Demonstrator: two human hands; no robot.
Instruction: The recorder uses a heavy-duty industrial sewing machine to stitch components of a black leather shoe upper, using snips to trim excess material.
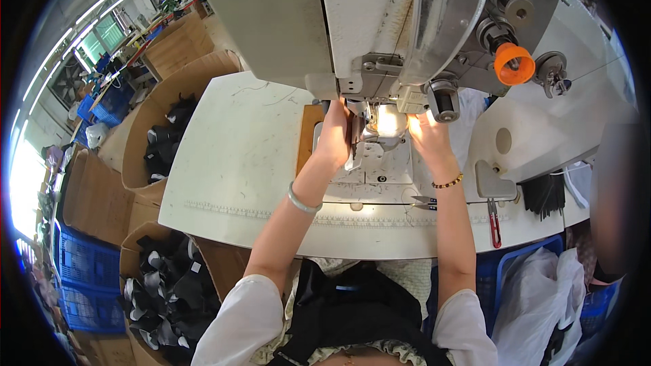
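Note:
Both my arms reach to the needle area of a large sewing machine [369, 20]. My left hand [333, 137] is at the left side of the lit needle area, its fingers mostly hidden behind the machine head. On the other side, my right hand [431, 139] reaches in under the head; glare from the lamp [389, 120] washes out its fingertips. Whatever the hands hold, if anything, is hidden. Just below the lamp lies the metal needle plate [369, 156]. Near my right wrist are small dark-bladed snips [425, 202].
The white table [230, 142] carries a printed ruler scale. Red-handled snips [495, 225] and black strips [544, 195] lie at the right. Cardboard boxes [139, 139] with black shoe pieces [173, 291] stand left, beside blue crates [88, 261]. A plastic bag [539, 291] hangs lower right.

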